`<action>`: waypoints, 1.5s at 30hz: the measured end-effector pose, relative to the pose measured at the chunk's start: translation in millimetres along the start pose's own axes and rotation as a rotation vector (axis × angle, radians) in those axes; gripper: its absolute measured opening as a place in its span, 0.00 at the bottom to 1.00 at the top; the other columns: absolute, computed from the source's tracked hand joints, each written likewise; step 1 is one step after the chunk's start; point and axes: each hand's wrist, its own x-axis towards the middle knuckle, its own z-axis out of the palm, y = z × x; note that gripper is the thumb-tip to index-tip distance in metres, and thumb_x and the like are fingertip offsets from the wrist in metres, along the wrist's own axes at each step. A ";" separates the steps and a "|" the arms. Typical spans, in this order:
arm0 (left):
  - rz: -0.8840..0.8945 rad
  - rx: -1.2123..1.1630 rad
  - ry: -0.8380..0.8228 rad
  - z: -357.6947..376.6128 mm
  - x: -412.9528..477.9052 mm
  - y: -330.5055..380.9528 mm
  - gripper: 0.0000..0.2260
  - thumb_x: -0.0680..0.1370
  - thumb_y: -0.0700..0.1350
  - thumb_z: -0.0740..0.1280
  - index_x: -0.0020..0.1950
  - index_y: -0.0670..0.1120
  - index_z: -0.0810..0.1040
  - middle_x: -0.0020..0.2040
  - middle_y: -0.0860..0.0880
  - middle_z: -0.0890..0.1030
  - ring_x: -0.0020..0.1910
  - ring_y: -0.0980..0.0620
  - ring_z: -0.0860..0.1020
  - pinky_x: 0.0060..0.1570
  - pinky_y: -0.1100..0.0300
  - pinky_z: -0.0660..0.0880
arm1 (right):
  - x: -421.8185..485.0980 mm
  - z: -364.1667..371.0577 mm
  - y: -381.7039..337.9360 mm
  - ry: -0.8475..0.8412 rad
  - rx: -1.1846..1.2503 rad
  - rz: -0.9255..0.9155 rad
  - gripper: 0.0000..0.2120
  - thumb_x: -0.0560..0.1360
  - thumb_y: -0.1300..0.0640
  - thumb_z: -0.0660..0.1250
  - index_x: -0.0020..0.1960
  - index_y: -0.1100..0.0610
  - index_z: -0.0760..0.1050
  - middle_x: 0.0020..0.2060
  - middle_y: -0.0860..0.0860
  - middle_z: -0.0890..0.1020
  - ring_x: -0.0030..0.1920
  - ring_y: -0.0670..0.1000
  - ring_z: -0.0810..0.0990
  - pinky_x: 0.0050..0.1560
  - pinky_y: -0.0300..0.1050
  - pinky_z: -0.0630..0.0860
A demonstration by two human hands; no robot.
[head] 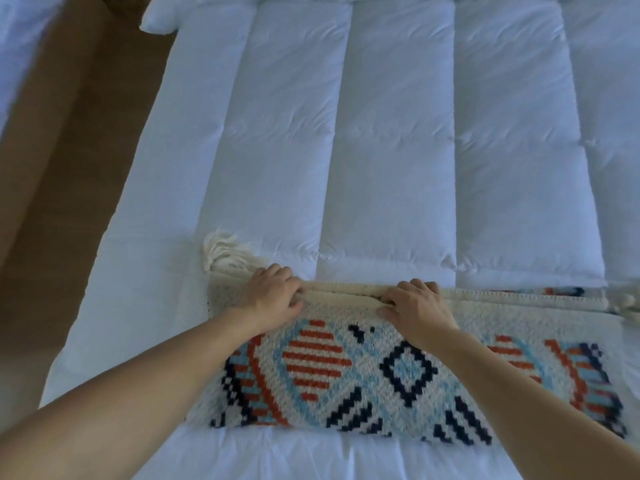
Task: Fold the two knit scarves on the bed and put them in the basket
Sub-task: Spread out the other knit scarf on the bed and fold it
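A patterned knit scarf (346, 372) lies flat across the near part of the bed (381, 150), doubled lengthwise, with its cream fringe (221, 251) spilling off the left end. The left hand (273, 294) and right hand (415, 306) sit near each other on the scarf's far long edge. Both have curled fingers that pinch the cream border against the thumb. Brown floor (62, 133) shows left of the bed.
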 end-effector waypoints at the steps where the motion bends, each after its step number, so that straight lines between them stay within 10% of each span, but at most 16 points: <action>1: -0.005 0.011 -0.005 -0.9 0.7 -0.5 0.15 0.79 0.57 0.60 0.62 0.53 0.75 0.58 0.53 0.74 0.59 0.52 0.69 0.59 0.55 0.65 | 2.1 -2.7 2.3 0.017 0.050 -0.019 0.14 0.79 0.43 0.61 0.58 0.49 0.77 0.48 0.45 0.79 0.51 0.49 0.74 0.61 0.46 0.67; 10: -0.247 0.085 0.101 -10.5 6.8 -12.2 0.09 0.82 0.49 0.54 0.51 0.50 0.74 0.50 0.53 0.76 0.51 0.51 0.71 0.56 0.55 0.66 | 32.1 -5.0 17.3 0.040 0.220 0.066 0.13 0.78 0.47 0.63 0.59 0.51 0.78 0.52 0.45 0.78 0.50 0.47 0.77 0.51 0.44 0.77; 14: -0.215 0.041 -0.004 2.7 7.9 -0.9 0.11 0.80 0.48 0.57 0.61 0.50 0.73 0.59 0.52 0.74 0.60 0.50 0.69 0.61 0.55 0.66 | 31.7 5.7 30.6 0.017 0.120 0.062 0.22 0.77 0.42 0.63 0.68 0.51 0.72 0.61 0.49 0.75 0.63 0.52 0.71 0.64 0.49 0.68; 19: -0.074 -0.028 -0.077 6.6 14.4 5.5 0.24 0.81 0.57 0.53 0.75 0.49 0.63 0.71 0.52 0.69 0.70 0.50 0.65 0.73 0.51 0.57 | 19.6 5.6 45.7 0.110 0.103 -0.044 0.18 0.77 0.44 0.63 0.59 0.54 0.79 0.51 0.49 0.80 0.54 0.53 0.76 0.58 0.52 0.73; 25: 0.011 -0.005 -0.071 14.7 4.6 -6.1 0.31 0.76 0.59 0.35 0.59 0.50 0.73 0.55 0.52 0.75 0.52 0.52 0.72 0.53 0.56 0.68 | 7.0 6.8 43.8 0.175 0.140 -0.117 0.08 0.76 0.51 0.67 0.48 0.55 0.79 0.42 0.47 0.78 0.42 0.49 0.74 0.45 0.47 0.77; 31: -0.005 0.067 -0.153 11.9 3.0 -13.6 0.15 0.83 0.49 0.49 0.68 0.50 0.66 0.64 0.50 0.72 0.60 0.49 0.70 0.61 0.51 0.66 | 18.8 4.9 39.9 -0.007 0.123 0.048 0.13 0.80 0.45 0.60 0.58 0.50 0.77 0.51 0.46 0.80 0.51 0.48 0.75 0.54 0.44 0.72; 37: -0.116 0.103 -0.316 20.5 15.9 2.8 0.31 0.79 0.52 0.54 0.79 0.53 0.43 0.73 0.46 0.61 0.72 0.44 0.59 0.72 0.39 0.53 | 8.6 6.7 49.7 0.047 0.029 0.126 0.19 0.80 0.43 0.57 0.65 0.51 0.73 0.54 0.48 0.80 0.55 0.50 0.75 0.61 0.49 0.67; 45: 0.058 -0.125 -0.173 -1.7 46.5 103.7 0.33 0.80 0.59 0.55 0.80 0.49 0.48 0.77 0.48 0.59 0.75 0.47 0.58 0.75 0.46 0.52 | -19.3 5.7 95.2 0.130 0.022 0.059 0.21 0.79 0.44 0.61 0.68 0.53 0.71 0.58 0.50 0.81 0.59 0.54 0.77 0.66 0.51 0.65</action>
